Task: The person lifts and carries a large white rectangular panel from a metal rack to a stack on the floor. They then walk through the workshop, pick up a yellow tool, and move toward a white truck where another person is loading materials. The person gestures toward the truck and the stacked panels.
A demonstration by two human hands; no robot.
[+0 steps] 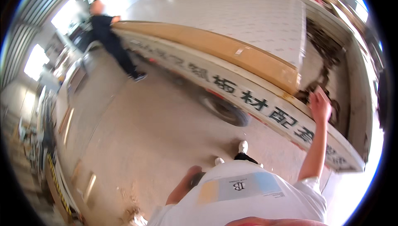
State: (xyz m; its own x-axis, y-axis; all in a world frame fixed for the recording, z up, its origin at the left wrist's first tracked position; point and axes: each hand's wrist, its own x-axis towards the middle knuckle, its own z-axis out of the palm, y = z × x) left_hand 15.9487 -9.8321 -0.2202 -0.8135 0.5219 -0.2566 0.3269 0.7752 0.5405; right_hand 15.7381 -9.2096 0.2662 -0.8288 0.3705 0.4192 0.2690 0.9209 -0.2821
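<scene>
My right hand [320, 106] reaches over the white side panel [269, 109] of a truck bed. Its fingers look curled, and what they hold, if anything, is hidden. Close by in the bed lies a tangle of dark, rusty chain or rope [326, 70]. The end of a long brown cardboard edge strip [232, 56] sits just left of this hand, along a large stack of pale, film-covered sheets [232, 8]. Low at my left side is my left hand [194, 171], blurred, beside a dark object [199, 179] I cannot make out; its fingers do not show clearly.
A person in dark clothes [110, 35] stands at the far left end of the stack, one hand on its edge. Under the truck side shows a wheel [226, 112]. Racks and long materials [45, 143] line the left side, with scraps [134, 215] on the concrete floor [137, 134].
</scene>
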